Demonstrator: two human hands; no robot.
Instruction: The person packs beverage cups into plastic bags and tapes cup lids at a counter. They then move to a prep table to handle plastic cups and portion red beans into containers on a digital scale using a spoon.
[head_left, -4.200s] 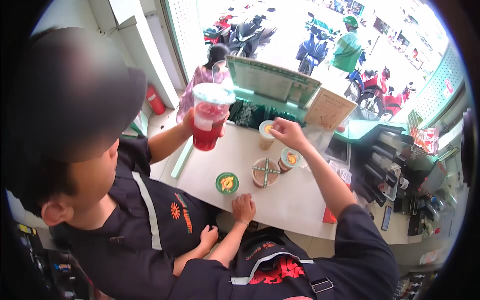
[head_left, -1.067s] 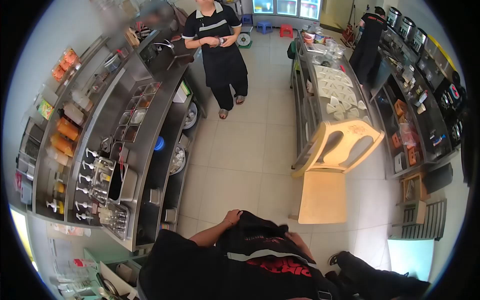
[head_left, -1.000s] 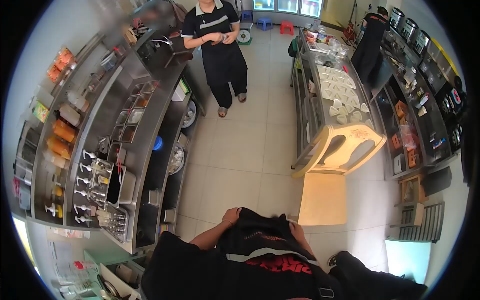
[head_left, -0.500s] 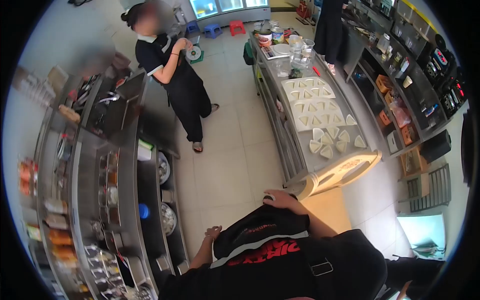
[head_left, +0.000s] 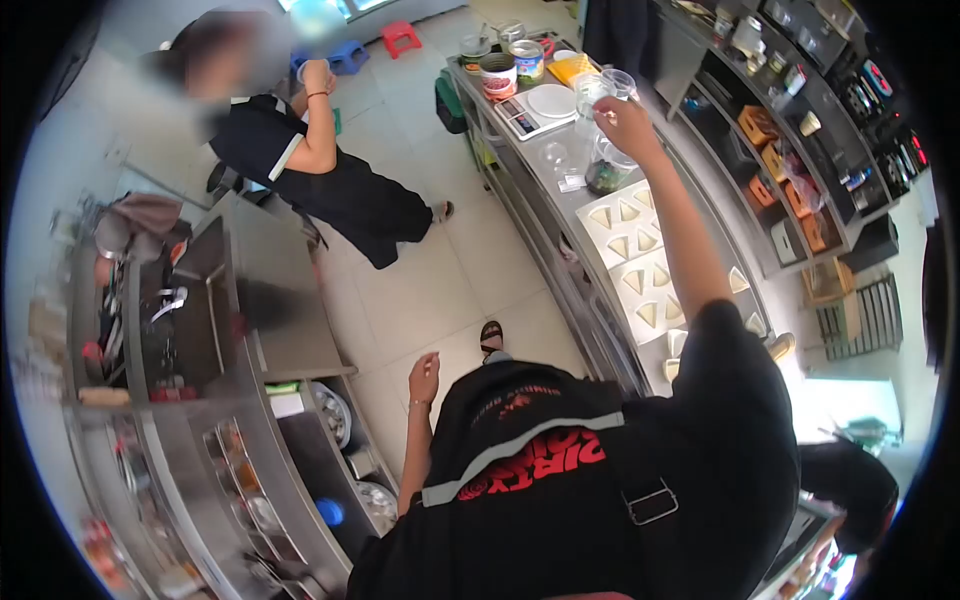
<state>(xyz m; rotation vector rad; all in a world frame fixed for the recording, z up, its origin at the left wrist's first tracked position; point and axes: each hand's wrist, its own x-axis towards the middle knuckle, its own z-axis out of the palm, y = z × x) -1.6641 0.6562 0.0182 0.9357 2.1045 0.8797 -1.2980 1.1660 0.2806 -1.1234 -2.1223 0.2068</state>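
Observation:
My right hand [head_left: 626, 128] reaches out over the steel worktable. Its fingers point down beside clear plastic cups [head_left: 618, 82]; I cannot tell whether they touch one. Near it stand a kitchen scale [head_left: 540, 112] and a clear container with something dark green in it [head_left: 604, 178]. White trays [head_left: 640, 290] of triangular, cream-coloured pieces lie below my right forearm. My left hand [head_left: 424, 378] hangs low at my side over the floor, fingers loosely bent and holding nothing.
A person in dark clothes [head_left: 320, 180] stands across the aisle with a hand raised. Opened cans [head_left: 498, 76] stand at the table's far end. Steel counters [head_left: 290, 290] run along the left, shelves with orange baskets [head_left: 757, 126] on the right. Another person [head_left: 850, 495] is behind me.
I have moved forward along the table. My right hand has left the carved wooden chair back and stretched out to the cups. The person opposite has raised a hand higher.

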